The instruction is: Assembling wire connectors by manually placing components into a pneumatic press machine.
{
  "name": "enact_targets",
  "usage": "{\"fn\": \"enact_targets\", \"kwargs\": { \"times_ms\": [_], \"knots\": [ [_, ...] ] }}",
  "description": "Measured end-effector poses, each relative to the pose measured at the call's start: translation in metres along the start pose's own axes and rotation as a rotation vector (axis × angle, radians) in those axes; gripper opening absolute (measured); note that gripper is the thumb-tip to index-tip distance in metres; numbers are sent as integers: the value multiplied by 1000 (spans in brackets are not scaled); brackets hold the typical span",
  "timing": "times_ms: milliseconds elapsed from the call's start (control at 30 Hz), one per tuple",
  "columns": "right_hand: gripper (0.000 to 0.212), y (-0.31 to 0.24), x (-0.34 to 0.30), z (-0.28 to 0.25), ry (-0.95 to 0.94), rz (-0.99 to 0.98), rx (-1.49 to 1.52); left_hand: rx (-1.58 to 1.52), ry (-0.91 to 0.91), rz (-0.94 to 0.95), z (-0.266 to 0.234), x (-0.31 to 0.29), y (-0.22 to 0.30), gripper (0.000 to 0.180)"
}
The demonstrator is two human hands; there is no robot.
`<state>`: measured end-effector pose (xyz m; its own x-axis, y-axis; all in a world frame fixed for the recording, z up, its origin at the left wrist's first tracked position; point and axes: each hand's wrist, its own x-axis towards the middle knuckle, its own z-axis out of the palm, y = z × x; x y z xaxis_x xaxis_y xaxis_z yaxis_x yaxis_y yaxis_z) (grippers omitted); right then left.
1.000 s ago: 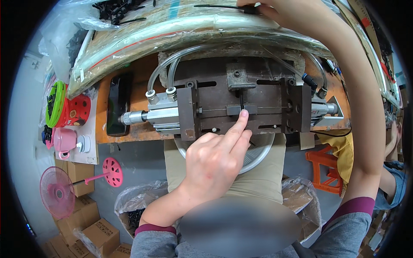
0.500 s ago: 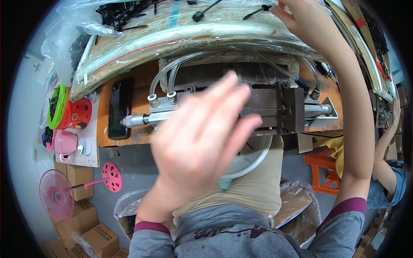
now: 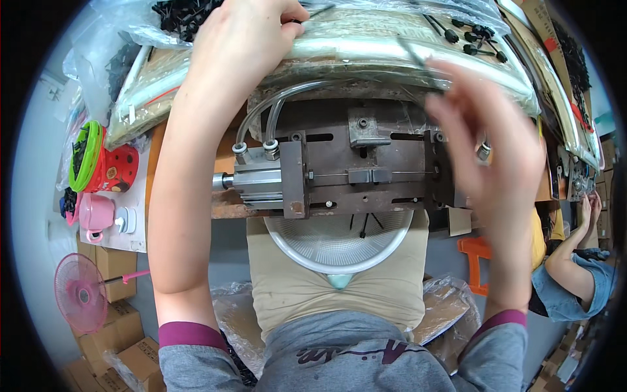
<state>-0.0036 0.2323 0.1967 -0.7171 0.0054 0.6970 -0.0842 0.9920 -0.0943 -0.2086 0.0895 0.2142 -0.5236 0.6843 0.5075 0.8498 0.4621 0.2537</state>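
My left hand (image 3: 251, 39) reaches to the far edge of the plastic-covered board. Its thumb and finger pinch the black head of a thin rod piece (image 3: 320, 11). My right hand (image 3: 490, 134) is smeared by motion over the right end of the metal fixture (image 3: 401, 157); a blurred dark rod piece (image 3: 415, 52) sticks out from its fingertips. At the fixture's middle, a small split clamp block (image 3: 369, 175) sits in line with a thin rod. A white mesh basket (image 3: 287, 245) rests on my lap below, with several dark rod pieces (image 3: 363, 232) inside.
Several loose black-headed rod pieces (image 3: 480, 39) lie on the board at the far right. A black heap (image 3: 183, 16) sits in clear plastic at far left. Air hoses (image 3: 251, 117) arch over the fixture. A red pot (image 3: 121, 171) and pink cup (image 3: 98, 212) stand left; another person's arm (image 3: 568, 245) is right.
My left hand has moved from above the fixture up to the board and pinched a rod piece. The right hand has come down toward me from the board with a rod piece.
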Motion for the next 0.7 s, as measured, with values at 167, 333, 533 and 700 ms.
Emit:
{"fn": "enact_targets", "kwargs": {
  "times_ms": [167, 333, 533, 700],
  "knots": [
    [16, -43, -77, 25, 24, -100, 104, -233, 192, 55, -18, -37, 26, 19],
    [21, -60, -97, 56, 5, 28, 74, -335, 257, 82, -17, -80, 56, 25],
    [32, -72, -95, 52, -155, 130, 35, -380, 286, 91, -13, -113, 62, 36],
    [30, -68, -89, 43, -214, 86, 13, -420, 200, 49, -16, -132, 63, 40]
  ]
}}
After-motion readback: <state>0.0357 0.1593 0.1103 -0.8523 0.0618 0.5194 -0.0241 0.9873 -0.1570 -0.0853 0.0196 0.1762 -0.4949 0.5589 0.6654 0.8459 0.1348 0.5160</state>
